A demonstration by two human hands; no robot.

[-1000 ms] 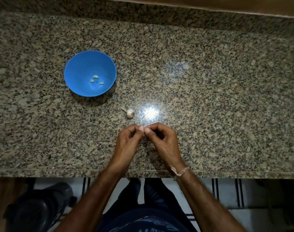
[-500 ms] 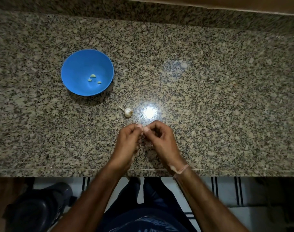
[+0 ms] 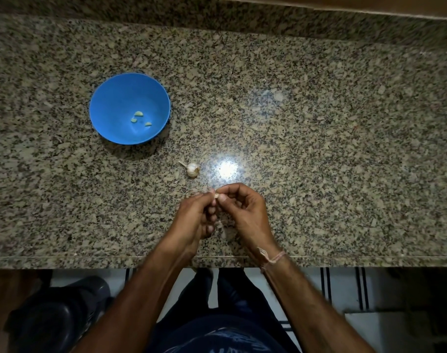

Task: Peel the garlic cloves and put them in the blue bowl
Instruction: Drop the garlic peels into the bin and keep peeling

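Both hands pinch one clove between fingertips: left hand, right hand. Clove judged light, firm, slippery once bared; skin papery; best held at its ends. Bowl far left-forward; bulb just ahead.

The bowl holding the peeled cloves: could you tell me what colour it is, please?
The bowl is plain bright blue, seen in the head view.

No text, label, brand, number or sign can be read anywhere. The dark shirt at the bottom centre of the frame bears a pale printed pattern, too blurred and cut off to read.
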